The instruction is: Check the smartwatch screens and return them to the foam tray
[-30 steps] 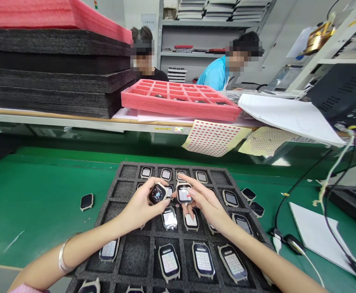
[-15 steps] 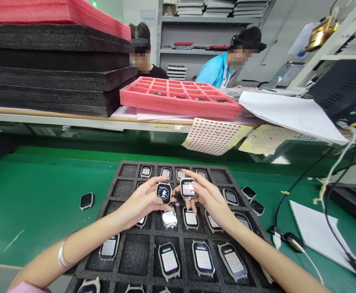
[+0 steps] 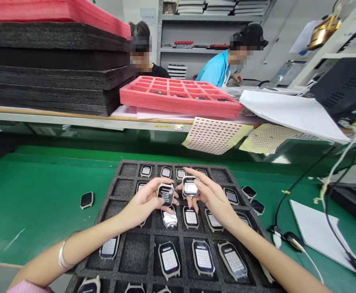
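My left hand (image 3: pixel 146 200) is closed around a smartwatch without a strap (image 3: pixel 166 195), its dark screen showing lines of white text. Close beside it, my right hand (image 3: pixel 210 194) grips another strapless smartwatch (image 3: pixel 190 186) with a bright white screen, the thumb at its right side. Both are held over a black foam tray (image 3: pixel 134 254) divided into square compartments. Several more watch cases lie in it face up, such as a lit one (image 3: pixel 169 260) near the front and one (image 3: pixel 191 217) just below my hands. My forearms cover parts of the tray.
One watch (image 3: pixel 86 200) lies on the green table left of the tray, two more (image 3: pixel 249 192) on the right. Cables (image 3: pixel 288 195) and white paper (image 3: pixel 321 232) lie further right. A shelf behind carries black foam trays (image 3: pixel 52 77) and a pink tray (image 3: pixel 178 99). Two people sit beyond.
The left watch's screen went from a clock face with a blue graphic to lines of text. The right watch's display changed to mostly white. Both hands stayed nearly in place.
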The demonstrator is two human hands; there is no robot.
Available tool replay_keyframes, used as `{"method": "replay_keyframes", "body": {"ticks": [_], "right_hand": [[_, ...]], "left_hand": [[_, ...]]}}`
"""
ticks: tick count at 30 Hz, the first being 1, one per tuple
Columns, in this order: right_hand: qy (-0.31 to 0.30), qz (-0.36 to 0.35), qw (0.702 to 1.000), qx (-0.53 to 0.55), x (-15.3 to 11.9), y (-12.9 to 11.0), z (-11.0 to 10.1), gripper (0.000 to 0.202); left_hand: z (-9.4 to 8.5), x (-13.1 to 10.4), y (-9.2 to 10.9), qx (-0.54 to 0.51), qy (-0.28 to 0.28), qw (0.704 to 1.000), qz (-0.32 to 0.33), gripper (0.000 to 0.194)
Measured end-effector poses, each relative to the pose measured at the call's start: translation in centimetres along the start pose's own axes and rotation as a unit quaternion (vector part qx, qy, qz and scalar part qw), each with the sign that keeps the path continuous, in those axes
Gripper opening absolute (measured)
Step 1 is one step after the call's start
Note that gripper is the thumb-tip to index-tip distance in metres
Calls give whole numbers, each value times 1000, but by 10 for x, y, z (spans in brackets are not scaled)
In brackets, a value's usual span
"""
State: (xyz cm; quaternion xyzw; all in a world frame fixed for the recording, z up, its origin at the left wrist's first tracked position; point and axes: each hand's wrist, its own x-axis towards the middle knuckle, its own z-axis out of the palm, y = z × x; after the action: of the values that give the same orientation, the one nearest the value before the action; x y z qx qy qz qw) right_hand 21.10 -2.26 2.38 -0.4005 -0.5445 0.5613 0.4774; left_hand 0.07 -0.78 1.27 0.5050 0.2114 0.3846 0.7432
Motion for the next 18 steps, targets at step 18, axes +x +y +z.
{"method": "replay_keyframes", "body": {"ticks": [18], "right_hand": [[-6,0,1000,-1,-2,-2,2,42]], "left_hand": [[1,0,1,39,16,999,19,27]]}}
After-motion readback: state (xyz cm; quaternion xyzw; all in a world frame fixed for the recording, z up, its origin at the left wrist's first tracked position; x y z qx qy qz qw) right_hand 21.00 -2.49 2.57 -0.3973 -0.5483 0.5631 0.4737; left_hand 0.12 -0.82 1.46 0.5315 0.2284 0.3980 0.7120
